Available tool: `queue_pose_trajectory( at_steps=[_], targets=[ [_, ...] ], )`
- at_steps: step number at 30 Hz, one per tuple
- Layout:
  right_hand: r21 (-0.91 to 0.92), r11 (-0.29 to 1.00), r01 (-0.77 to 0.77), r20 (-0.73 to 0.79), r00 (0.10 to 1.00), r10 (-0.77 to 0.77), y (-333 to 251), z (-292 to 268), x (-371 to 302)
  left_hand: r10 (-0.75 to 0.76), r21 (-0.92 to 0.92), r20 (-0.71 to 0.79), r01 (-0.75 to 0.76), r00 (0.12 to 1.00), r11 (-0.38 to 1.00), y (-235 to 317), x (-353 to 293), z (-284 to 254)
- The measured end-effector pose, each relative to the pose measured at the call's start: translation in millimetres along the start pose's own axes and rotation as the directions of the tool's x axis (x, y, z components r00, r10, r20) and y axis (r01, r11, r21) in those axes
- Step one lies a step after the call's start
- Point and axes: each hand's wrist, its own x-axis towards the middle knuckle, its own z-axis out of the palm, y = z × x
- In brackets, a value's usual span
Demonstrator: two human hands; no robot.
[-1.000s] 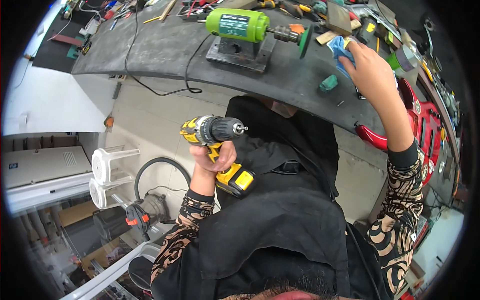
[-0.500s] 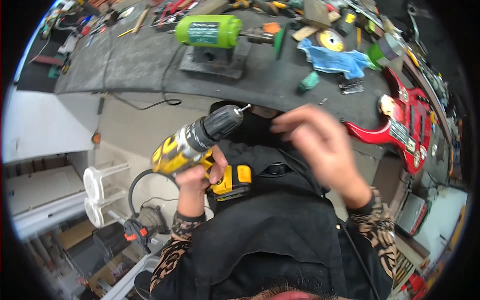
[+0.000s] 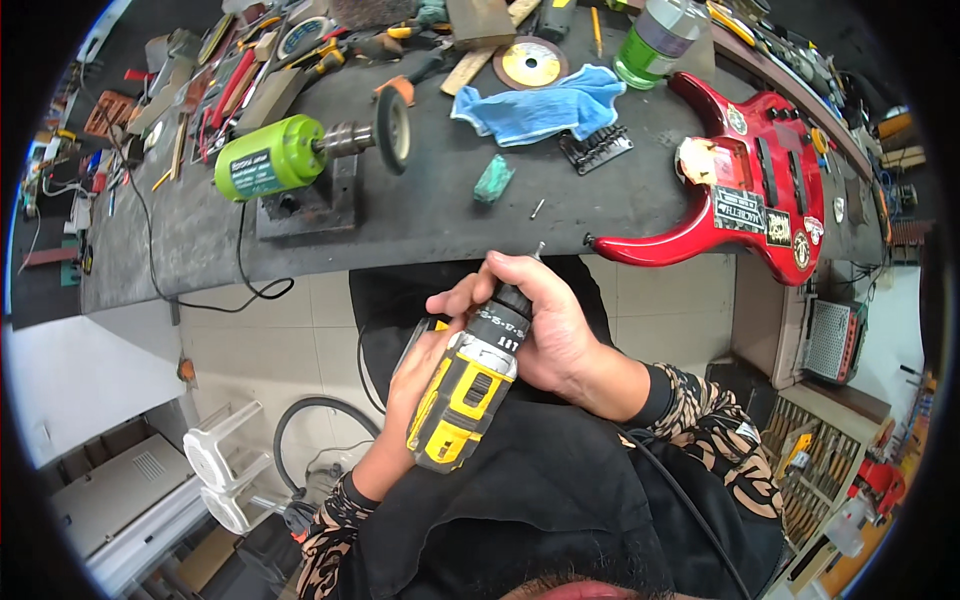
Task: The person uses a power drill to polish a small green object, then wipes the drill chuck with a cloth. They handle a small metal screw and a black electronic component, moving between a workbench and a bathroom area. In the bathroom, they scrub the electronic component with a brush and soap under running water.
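Observation:
A yellow and black cordless drill (image 3: 465, 400) is held over my lap, its nose pointing away from me toward the bench edge. My left hand (image 3: 410, 378) is closed round its handle, largely hidden behind the drill body. My right hand (image 3: 558, 325) wraps round the black chuck (image 3: 512, 300), thumb on the right side and fingers across the left. A thin metal bit (image 3: 540, 248) sticks out past the fingers. Beyond it on the bench lies a small metal piece (image 3: 538, 209). A red electric guitar body (image 3: 680, 237) rests to the right.
The dark workbench (image 3: 420, 225) holds a green bench motor (image 3: 270, 160) with a wheel (image 3: 393, 130), a blue cloth (image 3: 540, 105), a black guitar bridge (image 3: 597, 148), a green lump (image 3: 493, 180) and a bottle (image 3: 655, 45). White stools (image 3: 210, 455) stand lower left, beside a hose (image 3: 282, 430).
My right hand has come from the right and taken hold of the drill's chuck. The drill has turned to point farther forward. The view has swung right, so the bench things appear farther left.

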Motion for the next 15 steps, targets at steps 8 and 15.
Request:
queue_pose_trajectory(
  at_steps=[8, 15],
  targets=[
    [0.253, 0.967, -0.014, 0.036, 0.999, 0.005, -36, 4, 39, 0.343, 0.379, -0.068, -0.294, 0.937, 0.878, 33, 46, 27],
    [0.345, 0.938, -0.012, 0.018, 1.0, 0.006, -37, -8, 45, 0.351, 0.544, 0.024, -0.307, 0.936, 0.781, 39, 57, 27]
  ],
)
